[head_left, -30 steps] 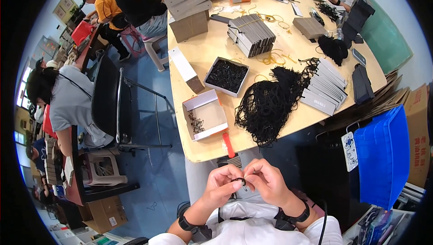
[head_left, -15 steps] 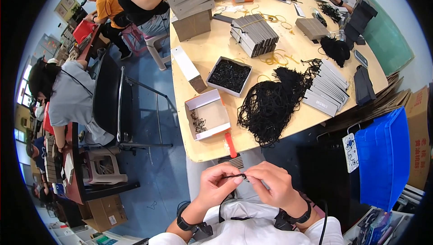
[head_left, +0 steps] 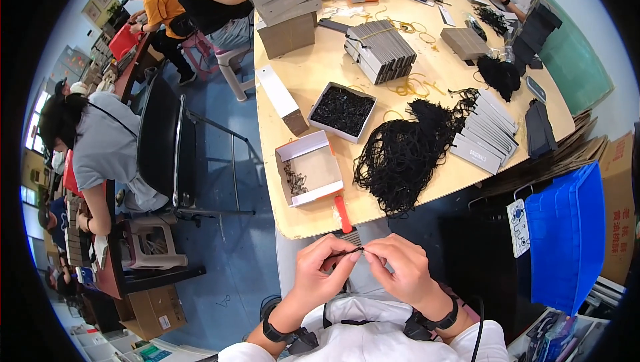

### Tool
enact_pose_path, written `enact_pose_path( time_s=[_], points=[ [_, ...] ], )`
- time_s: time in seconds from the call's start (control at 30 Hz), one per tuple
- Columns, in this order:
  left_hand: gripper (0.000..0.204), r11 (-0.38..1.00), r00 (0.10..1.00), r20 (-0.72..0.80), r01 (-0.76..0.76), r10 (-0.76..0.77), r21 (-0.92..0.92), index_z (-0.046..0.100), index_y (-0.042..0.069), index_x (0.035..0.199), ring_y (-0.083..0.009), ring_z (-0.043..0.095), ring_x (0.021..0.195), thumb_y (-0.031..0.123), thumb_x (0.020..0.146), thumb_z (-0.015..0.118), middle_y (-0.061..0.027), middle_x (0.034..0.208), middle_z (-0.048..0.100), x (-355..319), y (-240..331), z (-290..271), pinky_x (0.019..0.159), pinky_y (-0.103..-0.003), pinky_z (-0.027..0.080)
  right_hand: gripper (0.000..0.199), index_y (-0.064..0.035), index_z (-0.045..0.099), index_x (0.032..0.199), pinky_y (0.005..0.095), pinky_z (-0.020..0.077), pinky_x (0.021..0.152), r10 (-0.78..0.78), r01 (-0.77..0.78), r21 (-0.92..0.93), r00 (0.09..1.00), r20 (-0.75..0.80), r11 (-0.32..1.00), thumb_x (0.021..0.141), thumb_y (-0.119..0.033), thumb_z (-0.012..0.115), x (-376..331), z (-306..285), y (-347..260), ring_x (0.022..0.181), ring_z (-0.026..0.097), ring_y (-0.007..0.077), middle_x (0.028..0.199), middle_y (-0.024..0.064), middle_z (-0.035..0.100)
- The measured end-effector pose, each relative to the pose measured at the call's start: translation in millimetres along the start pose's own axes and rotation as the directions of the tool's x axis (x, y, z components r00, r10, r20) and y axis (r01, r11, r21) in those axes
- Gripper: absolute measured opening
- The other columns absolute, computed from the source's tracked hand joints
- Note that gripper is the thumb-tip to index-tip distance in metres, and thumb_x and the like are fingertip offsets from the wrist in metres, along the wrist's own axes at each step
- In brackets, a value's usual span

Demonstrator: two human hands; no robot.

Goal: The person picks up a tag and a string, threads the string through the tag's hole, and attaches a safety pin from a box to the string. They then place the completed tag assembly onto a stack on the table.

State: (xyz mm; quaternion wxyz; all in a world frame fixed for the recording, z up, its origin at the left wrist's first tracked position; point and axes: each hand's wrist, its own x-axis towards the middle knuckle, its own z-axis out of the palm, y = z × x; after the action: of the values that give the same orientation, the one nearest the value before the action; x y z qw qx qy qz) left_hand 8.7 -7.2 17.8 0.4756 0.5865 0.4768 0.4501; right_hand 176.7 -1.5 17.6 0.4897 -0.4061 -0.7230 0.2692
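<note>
Just off the table's near edge, my left hand (head_left: 321,273) and my right hand (head_left: 401,270) meet fingertip to fingertip. Both are closed in a pinch on a thin black cord (head_left: 344,253). Whatever small part sits where the fingertips meet is covered by them. Beyond the hands, a red handle (head_left: 343,214) lies at the table edge, with a grey ridged strip (head_left: 351,237) showing below it. A tangled pile of black cords (head_left: 397,165) spreads to the right, beside fanned-out grey printed tags (head_left: 481,137).
An open box (head_left: 319,162) holds a few small wire-like pieces; a box of small black parts (head_left: 343,112) stands behind it. Bundled grey cards (head_left: 380,52) and stacked grey blocks (head_left: 287,9) rise farther back. A blue bin (head_left: 567,239) is at right. Several people sit nearby.
My fingertips have drawn closer together over the cord, so less of it shows between them. The table has shifted very slightly in view.
</note>
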Motion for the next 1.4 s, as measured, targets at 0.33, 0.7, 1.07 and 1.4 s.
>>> enact_pose_path(
  time_s=[0.33, 0.7, 1.07, 1.4],
  points=[
    [0.009, 0.959, 0.981, 0.032, 0.194, -0.192, -0.207, 0.058, -0.003, 0.093, -0.0039, 0.056, 0.076, -0.002, 0.085, 0.064, -0.0021, 0.084, 0.062, -6, 4, 4, 0.063, -0.016, 0.044, 0.010, 0.0010, 0.056, 0.087, 0.0237, 0.0441, 0.050, 0.152, -0.165, 0.151, 0.984, 0.097, 0.975, 0.079, 0.006, 0.061, -3, 0, 3, 0.058, 0.055, 0.0131, 0.079, 0.0096, 0.059],
    [0.010, 0.975, 0.977, 0.074, 0.208, -0.202, -0.082, 0.060, -0.003, 0.096, -0.0040, 0.057, 0.076, -0.001, 0.087, 0.062, 0.0000, 0.084, 0.062, -2, 5, 0, 0.064, -0.016, 0.044, 0.011, -0.0004, 0.054, 0.089, 0.0325, 0.0468, 0.053, 0.156, -0.176, 0.067, 0.958, 0.239, 0.982, 0.081, 0.002, 0.061, 1, -11, 7, 0.062, 0.060, 0.0243, 0.075, 0.0110, 0.056],
    [0.009, 0.428, 0.743, 0.419, 0.653, -0.522, -0.624, 0.061, 0.002, 0.091, 0.0014, 0.031, 0.052, 0.009, 0.087, 0.064, 0.0045, 0.071, 0.052, 7, 3, -7, 0.044, -0.016, 0.021, 0.015, 0.0005, 0.056, 0.088, 0.0322, 0.0447, 0.048, -0.059, 0.072, -0.102, 0.990, 0.126, 0.992, 0.077, 0.007, 0.063, 2, -5, 7, 0.058, 0.058, 0.0251, 0.072, 0.0114, 0.060],
    [0.009, 0.455, 0.778, 0.327, 0.594, -0.537, -0.664, 0.061, 0.002, 0.089, 0.0012, 0.031, 0.051, 0.009, 0.087, 0.064, 0.0052, 0.068, 0.048, 4, 3, -1, 0.044, -0.017, 0.022, 0.031, 0.0021, 0.061, 0.101, 0.0319, 0.0508, 0.053, -0.113, 0.136, -0.189, 0.985, 0.127, 0.973, 0.070, 0.006, 0.062, -4, -5, 17, 0.065, 0.064, 0.0244, 0.080, 0.0116, 0.065]
  ],
)
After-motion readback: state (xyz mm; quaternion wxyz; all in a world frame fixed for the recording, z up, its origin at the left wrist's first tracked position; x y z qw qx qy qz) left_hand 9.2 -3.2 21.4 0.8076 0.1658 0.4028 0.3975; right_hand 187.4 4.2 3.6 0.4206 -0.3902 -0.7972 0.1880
